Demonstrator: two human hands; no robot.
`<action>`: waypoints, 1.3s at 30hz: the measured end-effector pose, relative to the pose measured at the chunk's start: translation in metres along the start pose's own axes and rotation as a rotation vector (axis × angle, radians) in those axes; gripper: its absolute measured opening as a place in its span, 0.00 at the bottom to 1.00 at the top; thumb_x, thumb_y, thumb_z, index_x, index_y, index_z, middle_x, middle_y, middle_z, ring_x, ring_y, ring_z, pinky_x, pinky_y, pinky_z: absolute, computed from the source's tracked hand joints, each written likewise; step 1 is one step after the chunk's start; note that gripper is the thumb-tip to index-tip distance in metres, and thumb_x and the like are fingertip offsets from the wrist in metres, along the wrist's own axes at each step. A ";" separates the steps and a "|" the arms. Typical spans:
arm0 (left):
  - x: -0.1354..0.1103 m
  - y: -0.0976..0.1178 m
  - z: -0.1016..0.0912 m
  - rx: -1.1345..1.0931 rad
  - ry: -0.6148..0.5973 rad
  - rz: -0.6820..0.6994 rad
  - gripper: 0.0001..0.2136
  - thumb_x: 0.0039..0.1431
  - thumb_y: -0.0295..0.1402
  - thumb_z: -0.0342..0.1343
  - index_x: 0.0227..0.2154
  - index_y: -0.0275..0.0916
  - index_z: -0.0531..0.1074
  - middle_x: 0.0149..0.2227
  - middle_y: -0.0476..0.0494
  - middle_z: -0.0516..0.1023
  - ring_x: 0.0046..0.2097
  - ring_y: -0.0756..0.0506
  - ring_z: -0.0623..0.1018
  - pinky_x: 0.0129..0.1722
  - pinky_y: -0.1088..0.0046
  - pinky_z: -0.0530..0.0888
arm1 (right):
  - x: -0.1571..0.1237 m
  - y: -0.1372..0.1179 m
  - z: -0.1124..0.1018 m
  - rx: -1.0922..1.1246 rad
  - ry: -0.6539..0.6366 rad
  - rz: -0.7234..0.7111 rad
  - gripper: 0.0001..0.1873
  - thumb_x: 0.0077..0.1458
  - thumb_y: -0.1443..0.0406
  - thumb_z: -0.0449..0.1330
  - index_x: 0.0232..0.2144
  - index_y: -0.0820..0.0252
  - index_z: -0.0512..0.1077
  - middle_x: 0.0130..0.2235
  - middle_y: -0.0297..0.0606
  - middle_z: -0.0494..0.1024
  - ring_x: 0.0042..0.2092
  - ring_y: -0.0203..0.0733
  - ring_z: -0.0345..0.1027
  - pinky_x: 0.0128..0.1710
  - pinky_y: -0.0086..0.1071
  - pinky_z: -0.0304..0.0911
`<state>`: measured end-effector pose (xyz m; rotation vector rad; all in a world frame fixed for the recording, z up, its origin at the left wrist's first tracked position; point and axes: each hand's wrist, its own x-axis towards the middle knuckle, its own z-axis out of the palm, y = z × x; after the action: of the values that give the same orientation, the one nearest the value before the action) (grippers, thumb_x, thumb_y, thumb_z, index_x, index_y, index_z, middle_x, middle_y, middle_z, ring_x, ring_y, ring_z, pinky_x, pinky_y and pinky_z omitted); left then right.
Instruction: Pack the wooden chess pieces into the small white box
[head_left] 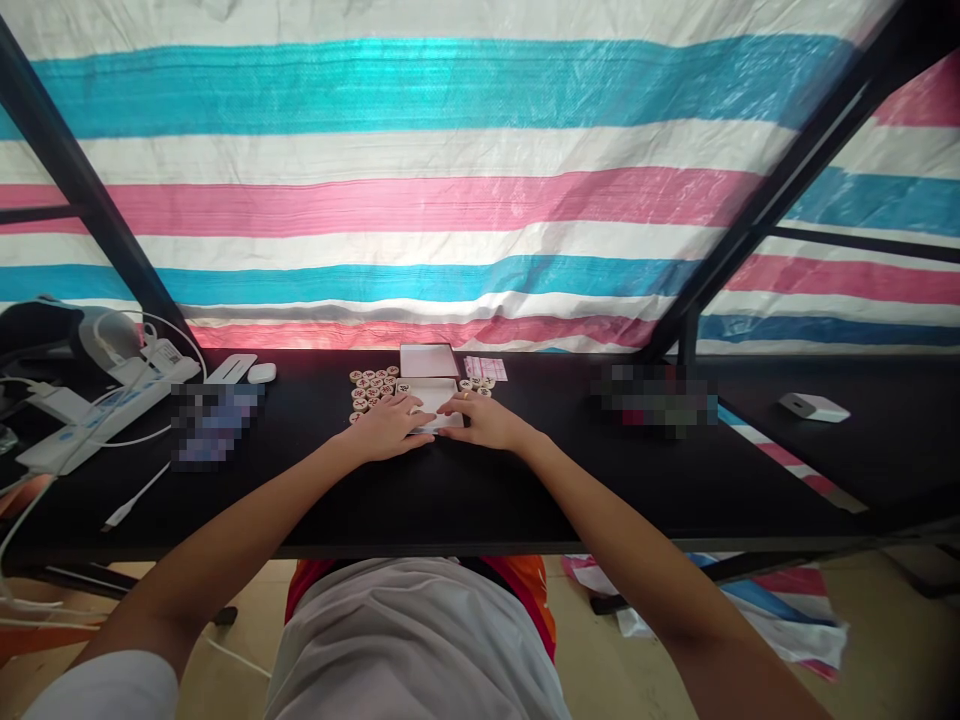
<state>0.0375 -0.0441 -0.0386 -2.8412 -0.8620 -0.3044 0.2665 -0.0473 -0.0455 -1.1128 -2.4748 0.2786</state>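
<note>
A shallow white box (441, 386) lies on the black table, with a round xiangqi piece (403, 387) in its far left corner. My left hand (386, 425) is at the near left of this box, its fingers bent over the front wall and its thumb at the front. From the other side my right hand (484, 418) grips the near right part in the same way, a ring on one finger. More xiangqi pieces (372, 380) stand in rows left of the box, partly hidden by my left hand. Several others (477, 384) lie beyond my right hand.
Behind the white box lies a box lid (427, 360), beside a pink-and-white paper (486, 369). To the left are a power strip (112, 415) with cables, a white earbud case (262, 373) and a blurred item. A white charger (814, 407) sits far right. Striped sheeting (450, 200) hangs behind.
</note>
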 end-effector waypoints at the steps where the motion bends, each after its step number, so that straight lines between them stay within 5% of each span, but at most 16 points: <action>1: 0.000 0.000 0.001 0.006 -0.002 -0.001 0.18 0.64 0.44 0.45 0.49 0.42 0.71 0.47 0.40 0.71 0.50 0.41 0.68 0.49 0.65 0.63 | 0.000 0.000 0.000 -0.002 0.000 -0.001 0.17 0.53 0.55 0.60 0.43 0.57 0.74 0.40 0.41 0.75 0.43 0.44 0.67 0.46 0.38 0.62; 15: 0.003 0.002 -0.009 0.081 0.004 -0.001 0.18 0.64 0.41 0.46 0.29 0.36 0.76 0.34 0.43 0.76 0.41 0.44 0.72 0.45 0.65 0.62 | 0.000 0.001 0.001 -0.032 0.009 -0.032 0.16 0.54 0.57 0.59 0.43 0.56 0.75 0.39 0.41 0.75 0.43 0.45 0.68 0.46 0.38 0.63; 22: 0.002 -0.001 -0.009 0.098 0.035 0.031 0.19 0.65 0.42 0.44 0.32 0.37 0.76 0.35 0.43 0.75 0.41 0.44 0.72 0.46 0.66 0.62 | 0.000 0.002 0.000 0.009 0.060 -0.025 0.17 0.55 0.54 0.58 0.43 0.56 0.74 0.42 0.42 0.74 0.45 0.45 0.67 0.47 0.38 0.62; 29: 0.003 0.005 -0.013 0.065 0.079 0.125 0.16 0.66 0.36 0.43 0.35 0.38 0.75 0.37 0.42 0.75 0.41 0.46 0.72 0.43 0.70 0.64 | -0.009 0.050 -0.021 -0.025 0.329 0.300 0.15 0.58 0.63 0.52 0.43 0.60 0.74 0.39 0.41 0.75 0.41 0.42 0.69 0.45 0.35 0.63; 34: 0.003 0.006 -0.011 0.055 0.044 0.138 0.14 0.65 0.35 0.44 0.36 0.38 0.74 0.33 0.44 0.74 0.37 0.47 0.73 0.39 0.71 0.66 | -0.018 0.089 -0.019 -0.117 0.213 0.431 0.18 0.55 0.71 0.52 0.46 0.60 0.75 0.46 0.44 0.73 0.47 0.43 0.68 0.53 0.34 0.58; 39: 0.002 0.004 -0.010 0.051 0.043 0.132 0.13 0.65 0.35 0.45 0.36 0.39 0.74 0.33 0.46 0.75 0.36 0.48 0.73 0.39 0.72 0.66 | -0.016 0.092 -0.013 -0.153 0.137 0.407 0.18 0.55 0.71 0.51 0.44 0.61 0.75 0.48 0.44 0.73 0.48 0.42 0.68 0.54 0.32 0.56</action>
<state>0.0397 -0.0483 -0.0293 -2.8170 -0.6605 -0.3201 0.3433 0.0016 -0.0703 -1.6418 -2.1628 0.1233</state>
